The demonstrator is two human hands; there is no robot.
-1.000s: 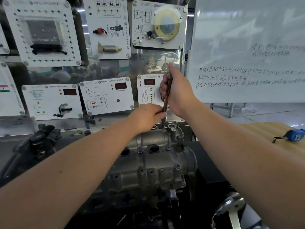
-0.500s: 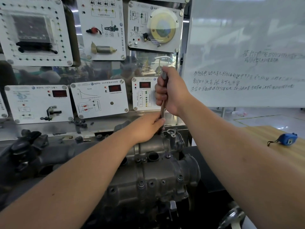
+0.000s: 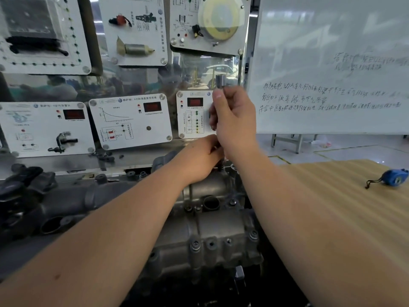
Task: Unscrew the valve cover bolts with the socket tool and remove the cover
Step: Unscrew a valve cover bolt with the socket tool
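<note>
At the centre of the frame the right hand is clamped around the socket tool, holding it upright, probably so it stays straight on a bolt at the far edge of the engine cover. The left hand curls its fingers around the lower shaft to steady it. The tool tip and bolt are hidden behind the fingers

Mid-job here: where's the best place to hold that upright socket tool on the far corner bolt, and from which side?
Judging by its upright pose, grip the socket tool on its upper shaft from the right, as the right hand does. Steady the lower end near the bolt from the left, where the left hand sits on the valve cover.
</note>
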